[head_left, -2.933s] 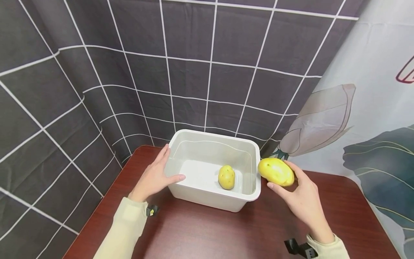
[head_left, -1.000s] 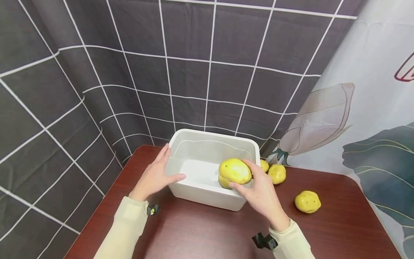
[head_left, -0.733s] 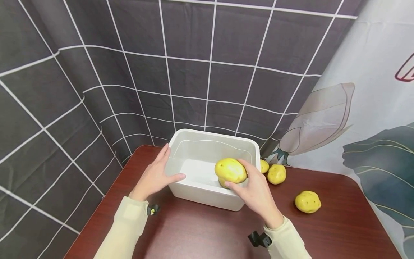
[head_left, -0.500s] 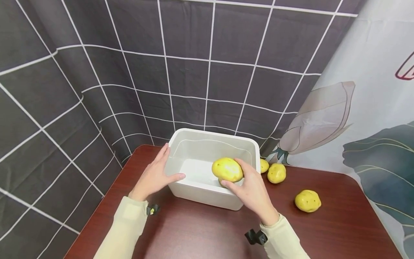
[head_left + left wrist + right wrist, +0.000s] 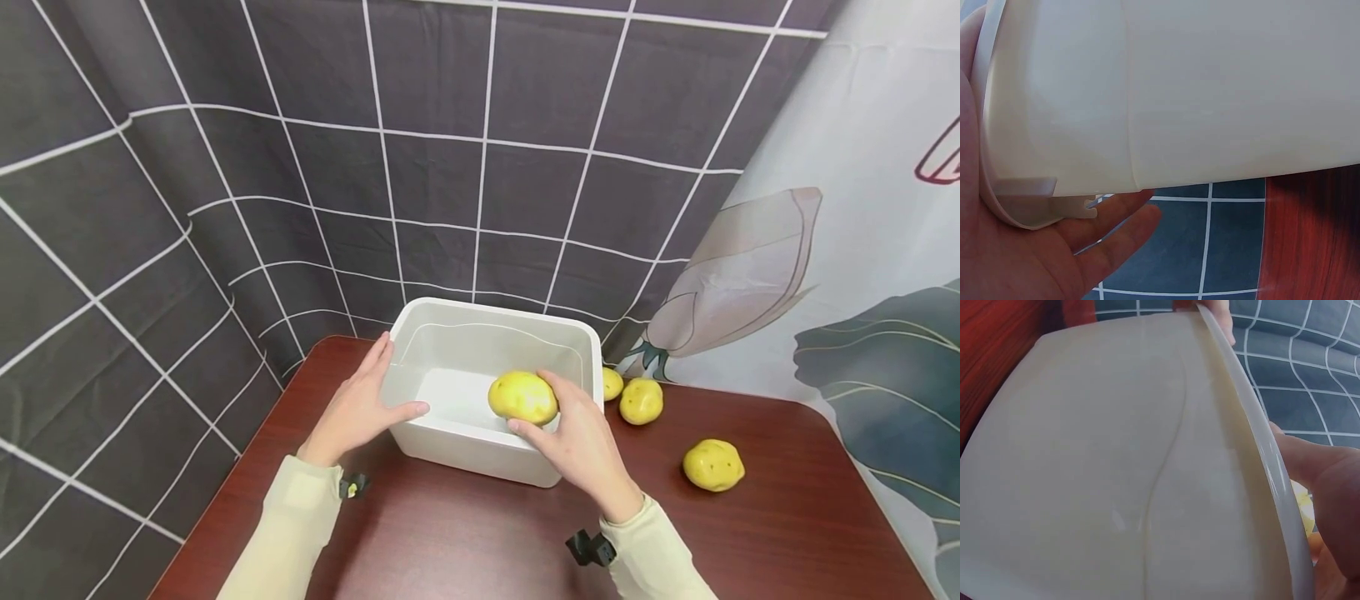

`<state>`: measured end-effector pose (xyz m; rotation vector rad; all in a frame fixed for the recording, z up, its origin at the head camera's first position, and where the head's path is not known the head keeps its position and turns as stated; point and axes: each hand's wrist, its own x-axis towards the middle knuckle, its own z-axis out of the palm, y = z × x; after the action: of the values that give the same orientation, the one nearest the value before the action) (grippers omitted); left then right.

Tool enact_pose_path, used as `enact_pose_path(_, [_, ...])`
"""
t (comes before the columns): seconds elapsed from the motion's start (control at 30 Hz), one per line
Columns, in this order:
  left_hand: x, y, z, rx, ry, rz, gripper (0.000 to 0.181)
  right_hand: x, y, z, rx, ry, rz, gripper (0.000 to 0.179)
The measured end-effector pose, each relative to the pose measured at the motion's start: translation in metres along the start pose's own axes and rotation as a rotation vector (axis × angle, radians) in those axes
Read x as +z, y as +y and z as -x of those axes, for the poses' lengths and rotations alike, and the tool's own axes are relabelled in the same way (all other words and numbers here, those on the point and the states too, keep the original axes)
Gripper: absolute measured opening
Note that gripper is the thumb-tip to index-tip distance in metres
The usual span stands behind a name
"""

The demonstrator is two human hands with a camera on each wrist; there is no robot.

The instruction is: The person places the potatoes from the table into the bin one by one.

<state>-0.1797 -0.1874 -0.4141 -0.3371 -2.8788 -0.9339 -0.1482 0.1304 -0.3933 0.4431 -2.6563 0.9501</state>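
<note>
Potato (image 5: 522, 397) lowered leftward into tub (image 5: 495, 315), long axis crosswise, right hand (image 5: 577, 437) fingers curled around it

No readable text, label, brand, number or sign on anything in view; the only near-candidate is a red outlined mark on the pale flowered curtain (image 5: 862, 167) at about 3 o'clock, cut off by the frame edge and not legible.
</note>
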Motion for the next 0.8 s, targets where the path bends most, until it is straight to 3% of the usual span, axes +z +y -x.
enact_pose_path(0.27, [-0.0009,0.0007,0.0003,0.011,0.002,-0.015,0.117,0.0005,-0.0001,0.0017,-0.006,-0.006,0.033,0.076])
enact_pose_path(0.8, [0.0000,0.0009,0.0004,0.013,0.008,-0.008,0.116,-0.0054,0.0042,0.0031,-0.032,0.052,-0.054,0.052])
